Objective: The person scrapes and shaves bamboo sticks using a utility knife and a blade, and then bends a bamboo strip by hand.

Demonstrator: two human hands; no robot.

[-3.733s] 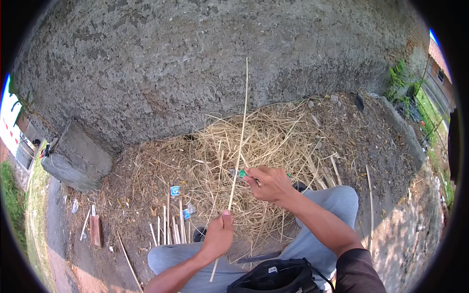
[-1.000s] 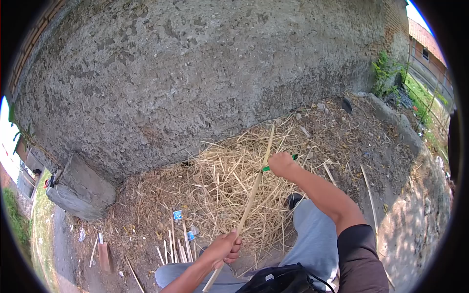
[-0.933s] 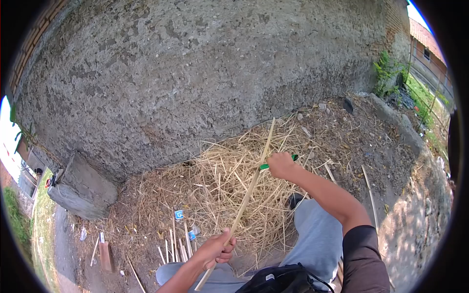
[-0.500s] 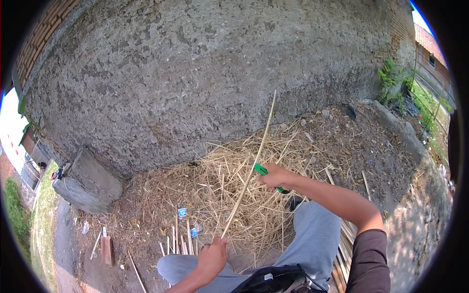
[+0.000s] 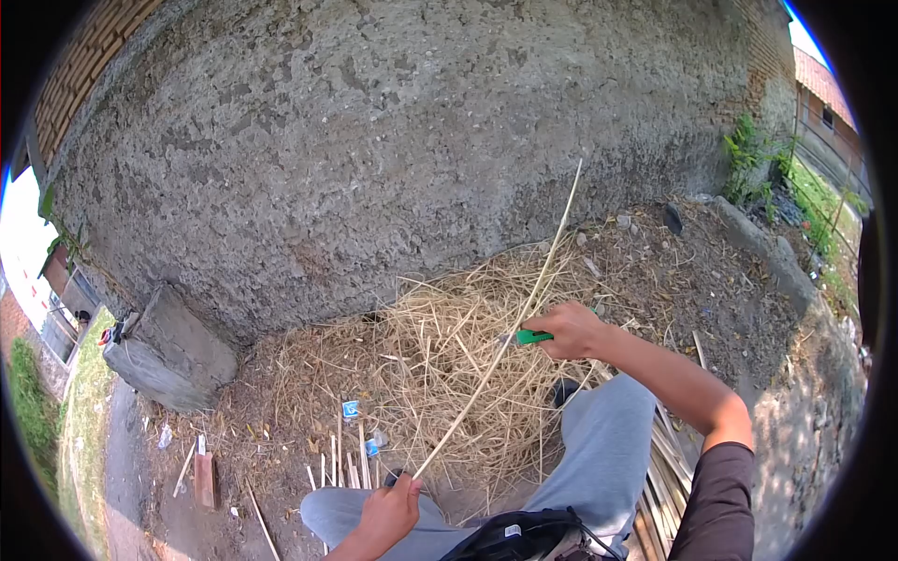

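From where I stand, the person sits low before a rough grey wall (image 5: 421,140), one knee spread to each side, working on a long pale strip (image 5: 465,409). The strip runs slantwise out in front of the body, its near end down by the lap and its thin far tip up and to the right, seen against the wall. The left hand (image 5: 389,511) is closed on that near end, thumb along the top, above the left leg. The right hand (image 5: 572,332) is clenched round a green-handled knife (image 5: 536,337), whose short grey blade meets the strip partway along; how deep the edge bites, I can't tell. Below them a loose heap of straw-coloured shavings (image 5: 449,318) spreads over the dirt to the foot of the wall. A dark shoe (image 5: 564,391) shows at the heap's edge, just beyond the right knee. Near the left knee, short pale sticks (image 5: 354,467) lie side by side, with a blue-and-white packet (image 5: 351,409) just past them. More long strips (image 5: 659,486) lie on the ground beside the right leg. A black bag (image 5: 514,538) rests in the lap, and off to the left a grey block (image 5: 173,355) sits by the wall, with a reddish-brown piece (image 5: 205,480) on the ground nearer the person.
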